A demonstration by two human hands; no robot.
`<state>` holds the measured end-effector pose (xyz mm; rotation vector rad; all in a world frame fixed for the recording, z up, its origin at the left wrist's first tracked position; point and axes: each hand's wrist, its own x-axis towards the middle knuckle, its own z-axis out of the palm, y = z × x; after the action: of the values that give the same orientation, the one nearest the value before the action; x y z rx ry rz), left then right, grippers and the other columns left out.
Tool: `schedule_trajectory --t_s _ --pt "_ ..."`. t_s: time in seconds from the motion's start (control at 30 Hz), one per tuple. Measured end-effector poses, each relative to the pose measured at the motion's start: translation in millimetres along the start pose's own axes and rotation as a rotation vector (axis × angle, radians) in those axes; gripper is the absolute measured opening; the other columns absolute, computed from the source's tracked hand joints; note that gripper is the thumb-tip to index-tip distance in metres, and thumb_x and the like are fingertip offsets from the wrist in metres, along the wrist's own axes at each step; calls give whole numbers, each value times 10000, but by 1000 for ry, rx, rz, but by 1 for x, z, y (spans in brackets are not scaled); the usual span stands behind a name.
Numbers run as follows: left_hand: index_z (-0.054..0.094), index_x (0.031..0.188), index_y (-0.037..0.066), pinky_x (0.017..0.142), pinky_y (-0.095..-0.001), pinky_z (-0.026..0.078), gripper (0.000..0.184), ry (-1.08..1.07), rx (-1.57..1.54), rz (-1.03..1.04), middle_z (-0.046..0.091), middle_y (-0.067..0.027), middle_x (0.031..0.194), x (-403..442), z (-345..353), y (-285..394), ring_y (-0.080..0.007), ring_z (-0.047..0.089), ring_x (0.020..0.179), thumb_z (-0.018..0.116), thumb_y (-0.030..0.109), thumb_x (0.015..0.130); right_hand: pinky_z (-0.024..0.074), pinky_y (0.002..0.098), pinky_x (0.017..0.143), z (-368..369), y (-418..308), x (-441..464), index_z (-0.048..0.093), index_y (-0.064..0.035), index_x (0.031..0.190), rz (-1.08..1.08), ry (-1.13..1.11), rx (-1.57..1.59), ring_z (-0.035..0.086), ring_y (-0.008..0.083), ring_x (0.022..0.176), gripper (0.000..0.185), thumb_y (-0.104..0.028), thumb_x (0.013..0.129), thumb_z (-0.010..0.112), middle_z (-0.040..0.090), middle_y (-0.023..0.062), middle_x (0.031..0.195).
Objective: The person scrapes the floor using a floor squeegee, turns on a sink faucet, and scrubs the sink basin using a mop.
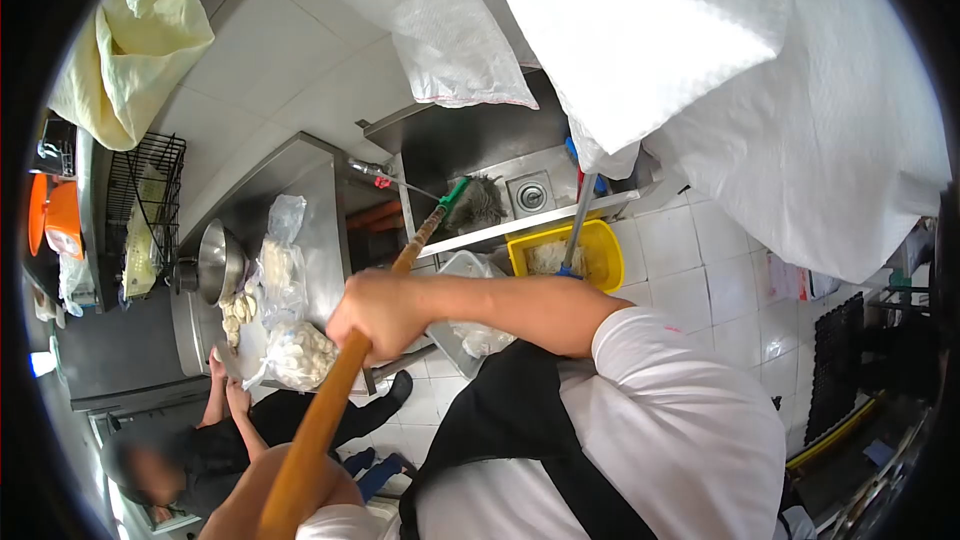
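Observation:
My right hand is wrapped round the wooden handle of a mop, part way along it. The handle runs from the bottom of the view up to a green clamp. Below that clamp the grey mop head rests inside a steel sink, left of the drain. My left arm shows beside the lower handle, but its hand is out of sight.
A yellow bucket and a clear plastic bin stand before the sink. On the left, a steel counter holds a bowl and bagged food. A co-worker in black stands there. White sacks hang at right.

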<state>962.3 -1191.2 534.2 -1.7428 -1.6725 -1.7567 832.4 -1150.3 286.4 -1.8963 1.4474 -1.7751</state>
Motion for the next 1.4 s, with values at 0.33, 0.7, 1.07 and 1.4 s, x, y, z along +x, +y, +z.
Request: schedule_trajectory --t_s 0.33,0.7,1.07,1.4 --pt "580 811 21 522 -338 499 118 436 809 -392 597 -105 657 -100 6 -62 -211 585 560 643 120 807 445 422 555 20 116 -40 546 -76 633 146 158 -181 586 340 611 202 -177 714 700 584 116 626" --pt "541 689 48 456 -341 435 207 310 216 -172 522 -59 571 -98 -10 -71 -191 529 503 673 197 748 466 380 547 -5 65 -42 587 -90 669 146 165 -29 614 312 605 188 -197 721 732 615 98 640" --pt "635 742 131 453 -202 378 258 259 201 -26 493 55 510 10 27 -5 -53 440 404 498 218 943 490 430 614 8 -20 -11 661 -91 717 146 -110 5 630 335 661 112 -198 693 682 638 129 665" --pt "551 800 52 456 -316 403 152 738 623 -498 513 -26 597 -97 12 -96 -162 474 467 646 162 758 474 434 562 22 117 -58 585 -94 650 321 318 -239 608 345 628 135 -187 687 676 610 109 652"
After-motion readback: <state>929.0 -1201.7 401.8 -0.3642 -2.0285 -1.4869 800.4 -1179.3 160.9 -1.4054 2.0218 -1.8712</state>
